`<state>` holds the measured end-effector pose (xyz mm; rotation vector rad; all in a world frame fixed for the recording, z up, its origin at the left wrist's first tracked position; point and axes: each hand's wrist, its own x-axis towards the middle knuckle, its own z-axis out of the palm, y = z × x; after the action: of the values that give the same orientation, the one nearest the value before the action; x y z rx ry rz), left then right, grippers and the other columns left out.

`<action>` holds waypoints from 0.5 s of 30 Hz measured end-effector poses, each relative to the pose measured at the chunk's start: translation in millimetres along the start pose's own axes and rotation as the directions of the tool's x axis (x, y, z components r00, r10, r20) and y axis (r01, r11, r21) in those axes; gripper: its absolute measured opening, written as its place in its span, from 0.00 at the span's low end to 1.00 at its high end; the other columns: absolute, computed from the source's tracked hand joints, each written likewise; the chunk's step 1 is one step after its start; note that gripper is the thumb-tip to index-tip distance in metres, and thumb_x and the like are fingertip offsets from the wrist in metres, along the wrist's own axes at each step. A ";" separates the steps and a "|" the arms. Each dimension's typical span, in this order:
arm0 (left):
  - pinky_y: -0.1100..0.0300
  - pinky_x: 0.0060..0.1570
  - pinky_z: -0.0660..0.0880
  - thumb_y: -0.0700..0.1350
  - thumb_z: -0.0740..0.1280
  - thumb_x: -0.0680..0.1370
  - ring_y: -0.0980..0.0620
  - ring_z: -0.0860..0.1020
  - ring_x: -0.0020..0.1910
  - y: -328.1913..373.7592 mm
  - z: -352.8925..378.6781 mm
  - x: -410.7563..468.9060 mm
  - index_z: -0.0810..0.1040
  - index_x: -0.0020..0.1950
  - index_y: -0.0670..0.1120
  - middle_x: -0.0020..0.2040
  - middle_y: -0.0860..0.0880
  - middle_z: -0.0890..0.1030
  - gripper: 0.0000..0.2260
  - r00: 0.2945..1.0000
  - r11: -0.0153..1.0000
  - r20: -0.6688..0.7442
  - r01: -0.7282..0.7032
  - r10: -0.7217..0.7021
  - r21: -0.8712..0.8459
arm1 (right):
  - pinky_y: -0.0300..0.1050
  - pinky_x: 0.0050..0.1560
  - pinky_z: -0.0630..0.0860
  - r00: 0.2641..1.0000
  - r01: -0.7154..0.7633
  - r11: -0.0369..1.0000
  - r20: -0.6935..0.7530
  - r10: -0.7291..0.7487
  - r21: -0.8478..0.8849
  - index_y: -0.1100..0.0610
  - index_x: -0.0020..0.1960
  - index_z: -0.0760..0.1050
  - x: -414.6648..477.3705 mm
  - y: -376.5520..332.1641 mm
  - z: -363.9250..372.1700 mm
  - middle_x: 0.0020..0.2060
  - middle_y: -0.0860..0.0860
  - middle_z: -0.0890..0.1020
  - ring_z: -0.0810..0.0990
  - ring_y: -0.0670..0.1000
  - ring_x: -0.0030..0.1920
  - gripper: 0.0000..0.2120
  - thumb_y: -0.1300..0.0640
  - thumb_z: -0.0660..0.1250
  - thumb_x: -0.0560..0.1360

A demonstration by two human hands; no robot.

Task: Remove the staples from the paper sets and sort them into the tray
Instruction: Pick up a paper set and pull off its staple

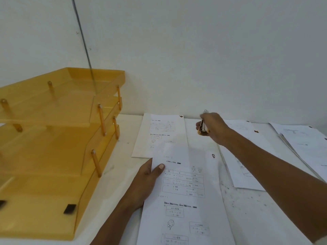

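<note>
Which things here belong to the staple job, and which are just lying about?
Job:
- left hand holding paper set
- right hand holding metal tool
- other paper sets
- orange tray

Lying about:
- clear panel by the wall
- small dark bit on table

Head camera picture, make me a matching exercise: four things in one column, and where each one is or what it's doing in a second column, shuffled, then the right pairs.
Things:
1. amber tray stack
2. left hand
3. right hand
4. loose staple

Places or states:
A. lying on the table between the paper sets
B. holding a metal tool near the back wall
C. standing at the left of the table
D. gripping the left edge of the nearest paper set

Pairs: 1-C, 2-D, 3-B, 4-A
</note>
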<state>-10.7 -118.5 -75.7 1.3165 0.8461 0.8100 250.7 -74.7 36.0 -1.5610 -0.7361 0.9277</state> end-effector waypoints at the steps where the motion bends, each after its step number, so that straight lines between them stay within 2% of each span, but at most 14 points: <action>1: 0.39 0.64 0.77 0.45 0.63 0.85 0.45 0.84 0.59 0.0 0.0 0.0 0.78 0.67 0.47 0.61 0.48 0.86 0.12 1.000 1.000 0.003 0.001 -0.001 -0.001 | 0.46 0.34 0.77 0.993 -0.086 0.992 0.094 0.078 0.094 0.62 0.52 0.70 -6.3 -6.5 5.5 0.37 0.58 0.77 0.77 0.54 0.35 0.07 0.61 0.55 0.82; 2: 0.39 0.64 0.77 0.46 0.63 0.85 0.45 0.85 0.59 0.4 -0.1 -0.4 0.79 0.67 0.47 0.60 0.48 0.86 0.12 1.000 1.000 0.004 0.000 0.000 0.001 | 0.48 0.37 0.78 0.973 -0.165 0.971 0.190 0.132 0.174 0.62 0.50 0.70 -11.3 -10.3 10.8 0.38 0.58 0.75 0.77 0.55 0.36 0.07 0.63 0.54 0.81; 4: 0.38 0.63 0.78 0.46 0.63 0.85 0.45 0.85 0.58 1.0 -0.3 -1.0 0.79 0.66 0.48 0.60 0.48 0.86 0.12 1.000 1.000 0.001 -0.002 0.002 0.008 | 0.54 0.45 0.80 0.928 -0.254 0.932 0.335 0.160 0.258 0.63 0.54 0.69 -22.0 -13.6 24.1 0.41 0.58 0.74 0.77 0.56 0.40 0.07 0.65 0.53 0.82; 7: 0.38 0.62 0.79 0.48 0.63 0.84 0.45 0.85 0.58 2.5 -1.0 -2.0 0.78 0.66 0.49 0.60 0.49 0.86 0.12 1.000 1.000 -0.001 0.003 -0.003 0.012 | 0.61 0.52 0.82 0.903 -0.213 0.932 0.423 0.074 0.292 0.63 0.54 0.70 -31.7 -9.8 42.6 0.45 0.60 0.76 0.79 0.60 0.49 0.04 0.63 0.58 0.84; 10: 0.38 0.60 0.80 0.48 0.63 0.84 0.45 0.86 0.56 3.4 -1.0 -2.4 0.78 0.65 0.50 0.58 0.49 0.86 0.11 1.000 1.000 -0.005 0.001 -0.001 0.028 | 0.62 0.60 0.79 0.897 -0.040 0.996 0.442 0.000 0.081 0.61 0.54 0.72 -38.4 -5.7 50.5 0.52 0.62 0.83 0.84 0.63 0.52 0.08 0.56 0.60 0.85; 12: 0.39 0.60 0.80 0.48 0.63 0.85 0.45 0.86 0.55 3.7 -0.6 -2.3 0.78 0.65 0.49 0.58 0.49 0.86 0.10 1.000 0.999 -0.007 -0.003 0.003 0.039 | 0.61 0.62 0.78 0.890 0.058 0.998 0.455 -0.042 -0.022 0.59 0.57 0.72 -41.0 -2.6 51.4 0.56 0.63 0.84 0.85 0.63 0.53 0.08 0.54 0.59 0.85; 15: 0.40 0.60 0.80 0.48 0.62 0.85 0.45 0.85 0.56 2.7 -0.6 -2.3 0.77 0.67 0.49 0.59 0.49 0.86 0.12 1.000 0.999 0.015 -0.010 0.010 0.036 | 0.60 0.65 0.75 0.873 0.144 0.983 0.482 -0.072 -0.113 0.57 0.61 0.71 -42.2 4.0 53.1 0.55 0.60 0.86 0.85 0.64 0.56 0.12 0.49 0.59 0.84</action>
<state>-12.4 -119.9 -72.9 1.3583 0.8467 0.7952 183.6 -85.3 35.7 -1.4059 -1.2537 1.2147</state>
